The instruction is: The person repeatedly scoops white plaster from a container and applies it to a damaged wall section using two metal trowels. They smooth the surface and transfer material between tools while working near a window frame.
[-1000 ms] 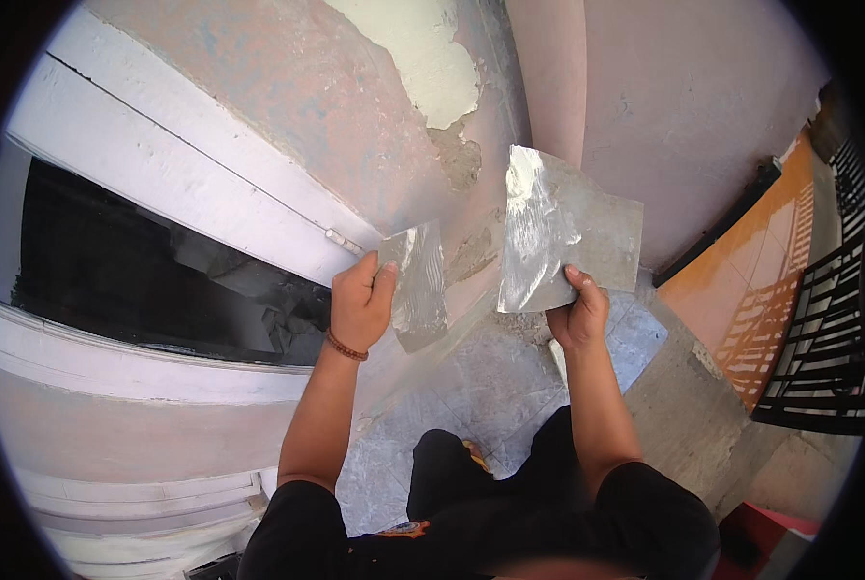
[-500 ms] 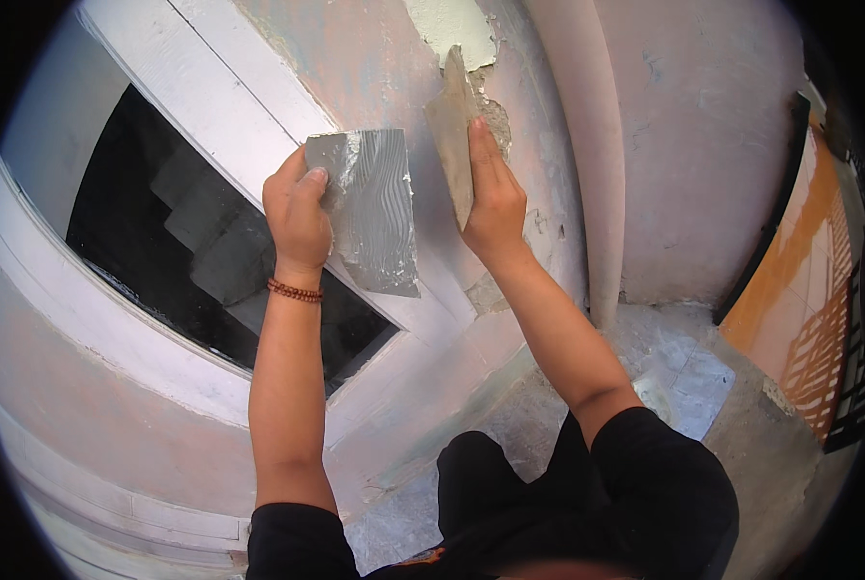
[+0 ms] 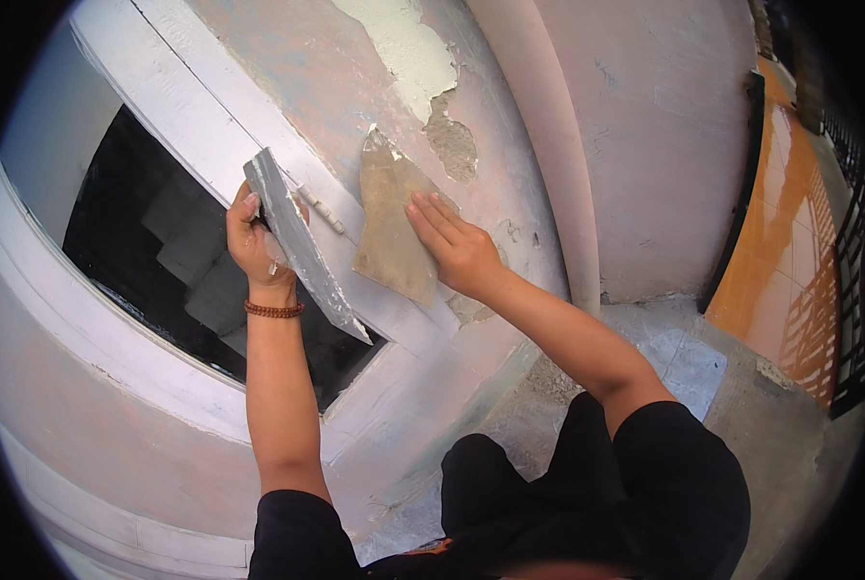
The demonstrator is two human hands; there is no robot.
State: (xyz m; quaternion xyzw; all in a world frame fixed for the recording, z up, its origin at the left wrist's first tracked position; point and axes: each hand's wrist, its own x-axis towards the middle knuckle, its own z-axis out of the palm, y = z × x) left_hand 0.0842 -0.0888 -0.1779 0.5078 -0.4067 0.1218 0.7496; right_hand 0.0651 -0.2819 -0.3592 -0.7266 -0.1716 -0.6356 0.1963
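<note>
My left hand (image 3: 257, 253) grips a flat grey board (image 3: 302, 246) smeared with white filler, its fingers and thumb at the upper left edge. The board is tilted and seen nearly edge-on. In my right hand (image 3: 466, 256) is a flat brownish scraper plate (image 3: 391, 217), the fingers laid along its face and the thumb hidden behind. White filler clings to the plate's upper corner. Beyond it, on the pinkish wall (image 3: 302, 58), a cream filler patch (image 3: 408, 53) borders a rough, flaked spot (image 3: 452, 140). The plate appears apart from that spot.
A white window frame (image 3: 176, 72) with dark glass (image 3: 167, 227) lies to the left, a small hinge (image 3: 321, 211) on it. A rounded pillar edge (image 3: 548, 126) rises right of the patch. At far right are orange tiles (image 3: 776, 232) and a dark railing (image 3: 853, 290). Below is concrete floor (image 3: 756, 435).
My right hand has brought the scraper plate left and down from the flaked spot, turning its broad face into view. My left hand has tipped the board from face-on to nearly edge-on.
</note>
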